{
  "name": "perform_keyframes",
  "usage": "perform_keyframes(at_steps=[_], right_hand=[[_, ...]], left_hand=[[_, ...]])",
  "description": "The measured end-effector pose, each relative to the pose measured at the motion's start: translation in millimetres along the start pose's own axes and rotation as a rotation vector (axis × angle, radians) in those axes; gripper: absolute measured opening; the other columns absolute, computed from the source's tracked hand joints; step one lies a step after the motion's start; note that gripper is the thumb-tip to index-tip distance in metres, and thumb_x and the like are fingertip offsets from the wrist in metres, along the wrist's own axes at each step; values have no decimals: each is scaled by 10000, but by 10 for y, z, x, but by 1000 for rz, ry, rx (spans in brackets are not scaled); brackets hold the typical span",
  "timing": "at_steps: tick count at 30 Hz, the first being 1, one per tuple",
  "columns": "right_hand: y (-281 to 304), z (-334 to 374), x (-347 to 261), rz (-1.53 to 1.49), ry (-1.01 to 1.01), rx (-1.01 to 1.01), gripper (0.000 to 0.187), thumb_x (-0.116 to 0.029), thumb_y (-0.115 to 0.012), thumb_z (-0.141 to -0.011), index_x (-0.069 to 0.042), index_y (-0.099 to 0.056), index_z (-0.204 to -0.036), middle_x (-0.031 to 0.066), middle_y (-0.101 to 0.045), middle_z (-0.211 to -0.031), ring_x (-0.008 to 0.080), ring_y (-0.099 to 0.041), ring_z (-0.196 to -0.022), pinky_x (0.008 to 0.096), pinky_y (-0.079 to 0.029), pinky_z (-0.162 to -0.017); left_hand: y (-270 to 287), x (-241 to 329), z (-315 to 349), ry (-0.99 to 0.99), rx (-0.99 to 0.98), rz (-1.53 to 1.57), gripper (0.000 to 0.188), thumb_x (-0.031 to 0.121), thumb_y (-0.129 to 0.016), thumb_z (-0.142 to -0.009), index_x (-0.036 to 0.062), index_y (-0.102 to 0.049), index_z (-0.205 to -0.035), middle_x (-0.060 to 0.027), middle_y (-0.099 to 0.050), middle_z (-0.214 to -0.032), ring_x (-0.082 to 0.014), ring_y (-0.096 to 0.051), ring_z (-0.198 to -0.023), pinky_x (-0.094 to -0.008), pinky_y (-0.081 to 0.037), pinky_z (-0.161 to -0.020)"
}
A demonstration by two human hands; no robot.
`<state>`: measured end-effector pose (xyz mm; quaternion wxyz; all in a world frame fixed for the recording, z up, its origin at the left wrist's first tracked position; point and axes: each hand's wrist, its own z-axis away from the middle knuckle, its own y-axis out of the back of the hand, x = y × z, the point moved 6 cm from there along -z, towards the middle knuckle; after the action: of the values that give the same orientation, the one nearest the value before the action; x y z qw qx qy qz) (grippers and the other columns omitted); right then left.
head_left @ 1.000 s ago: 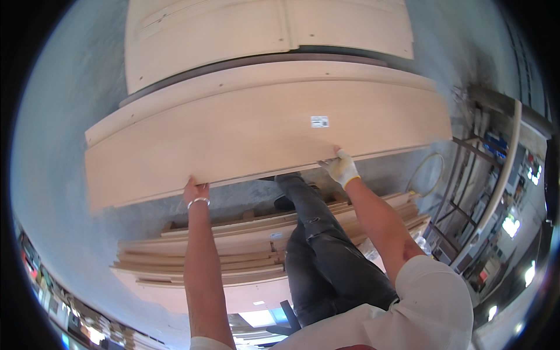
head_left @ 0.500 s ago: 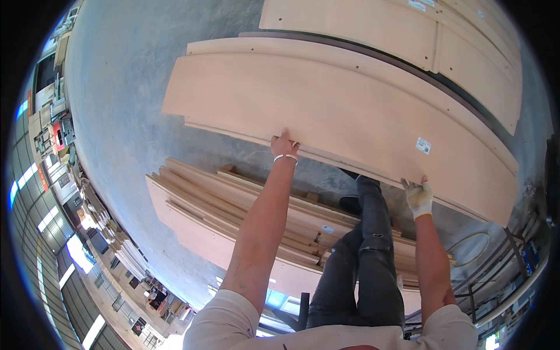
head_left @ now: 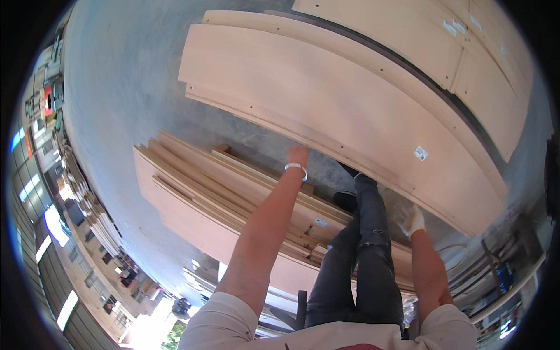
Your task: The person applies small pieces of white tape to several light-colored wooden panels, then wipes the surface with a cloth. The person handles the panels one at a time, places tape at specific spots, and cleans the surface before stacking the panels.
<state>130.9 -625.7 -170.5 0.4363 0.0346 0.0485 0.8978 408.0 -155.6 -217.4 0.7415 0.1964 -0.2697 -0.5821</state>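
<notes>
A long, light wooden panel (head_left: 326,93) with a small white label lies on a stack of similar panels across the middle. A narrow strip with dark holes runs along its near side. My bare left hand (head_left: 297,156), a white band at its wrist, is close to the near edge; its fingers are turned away from view, so whether they touch the wood cannot be told. My right hand (head_left: 415,221), in a white glove, is just below the same edge farther right. Motion smears its fingers, and nothing plainly shows in its grasp.
More long boards (head_left: 198,181) lie stacked on the near left, reaching toward my legs (head_left: 370,251). Beyond the middle stack are larger panels (head_left: 402,41). Metal tubing or rails (head_left: 501,280) stand at the right. Grey floor (head_left: 116,76) shows at the left.
Both hands have come back from the panel's near edge. A strip with holes now shows along that side, where the top panel covered it before. The view has shifted somewhat.
</notes>
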Motion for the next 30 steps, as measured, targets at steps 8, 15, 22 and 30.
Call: perform_keyframes(at_steps=[8, 15, 22, 30], right_hand=[[49, 222, 47, 999, 211, 239, 249, -202, -625, -951, -42, -665, -1138, 63, -652, -792, 196, -600, -632, 348, -495, -584], [-1463, 312, -463, 1638, 669, 1, 324, -203, -629, -911, 44, -714, -1105, 113, -723, -888, 215, -684, -798, 383, -549, -764], [-2666, 494, -631, 2199, 861, -105, 290, -287, -625, -915, -41, -748, -1009, 150, -745, -945, 287, -706, -922, 434, -540, -813], [-3773, 1199, 931, 2941, 1159, -160, 507, -360, -655, -898, -59, -671, -1306, 235, -731, -1237, 423, -679, -1188, 487, -507, -1056]], left_hand=[[-1675, -52, 1859, 337, 12, 627, 298, 191, -596, -942, 20, -748, -1132, -260, -721, -1182, -452, -673, -1102, -475, -552, -1002], [-2207, -31, 2583, 151, -79, 448, 343, 181, -547, -972, -38, -689, -1195, -230, -731, -1211, -421, -671, -1171, -489, -557, -1021], [-1938, 295, 3719, 799, 183, 1113, 344, 128, -577, -903, 36, -650, -1226, -211, -693, -1266, -437, -582, -1298, -508, -518, -1054], [-2708, 835, 4811, 1475, 432, 1232, 772, 92, -621, -828, 107, -422, -1574, -233, -273, -1704, -464, -247, -1566, -596, -237, -1261]])
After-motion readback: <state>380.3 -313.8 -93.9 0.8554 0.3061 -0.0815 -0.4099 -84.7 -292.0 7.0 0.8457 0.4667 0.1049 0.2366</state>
